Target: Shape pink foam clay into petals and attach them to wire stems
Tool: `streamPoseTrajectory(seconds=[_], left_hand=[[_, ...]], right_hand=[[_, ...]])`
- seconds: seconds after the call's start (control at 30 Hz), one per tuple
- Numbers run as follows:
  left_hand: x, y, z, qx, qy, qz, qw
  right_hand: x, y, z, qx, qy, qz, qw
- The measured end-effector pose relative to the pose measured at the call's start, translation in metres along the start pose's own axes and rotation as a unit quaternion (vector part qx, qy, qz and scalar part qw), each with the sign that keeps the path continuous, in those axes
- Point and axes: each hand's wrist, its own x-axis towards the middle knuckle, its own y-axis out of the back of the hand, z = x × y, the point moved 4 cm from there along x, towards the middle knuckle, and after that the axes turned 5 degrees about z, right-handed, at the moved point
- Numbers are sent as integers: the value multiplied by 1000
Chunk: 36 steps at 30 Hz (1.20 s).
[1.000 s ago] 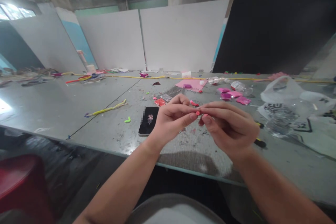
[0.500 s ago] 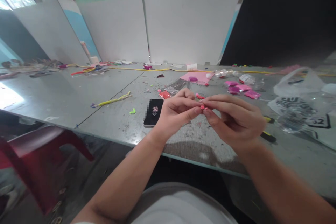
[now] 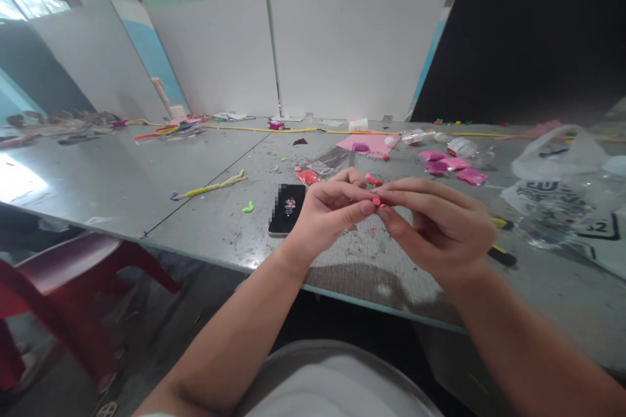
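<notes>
Small coral-red clay-like piece (image 3: 376,201): raised above the grey tabletop (image 3: 205,228), right of the black-screened rectangular phone (image 3: 288,212), between both hands' fingertips.
Left bare hand (image 3: 330,212): thumb and forefinger pinched on the piece; hand partly overlaps the phone's right side.
Right bare hand (image 3: 440,221): thumb and fingertips clamped on the same piece, farther right of the phone.
Bright green bent strip (image 3: 248,207): lies just left of the phone.
Yellow twisted cord (image 3: 210,187): farther left of the phone.
Shiny red plastic packet (image 3: 308,176): just beyond the phone.
Pink and magenta plastic packets (image 3: 456,163): well right of the phone, beyond it.
</notes>
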Motion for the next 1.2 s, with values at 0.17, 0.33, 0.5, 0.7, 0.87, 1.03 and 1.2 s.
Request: streamPoseTrajectory(seconds=[0.17, 0.33, 0.5, 0.7, 0.87, 1.03, 1.2], left_hand=[[0, 1, 0, 3, -12, -10, 1000], [1, 0, 1, 10, 8, -21, 1000], [0, -1, 3, 3, 17, -30, 999], [-1, -2, 3, -13, 22, -37, 999], [-1, -2, 3, -14, 16, -46, 999], [-1, -2, 3, -3, -1, -53, 999], [-2, -1, 4, 38, -22, -30, 999]], right_hand=[[1, 0, -1, 11, 0, -4, 1000], [1, 0, -1, 10, 1, -18, 1000], [0, 0, -1, 21, -2, -23, 1000], [0, 0, -1, 26, -1, -22, 999], [2, 0, -2, 41, 5, -25, 999], [1, 0, -2, 45, -1, -23, 999], [1, -1, -1, 47, -15, -27, 998]])
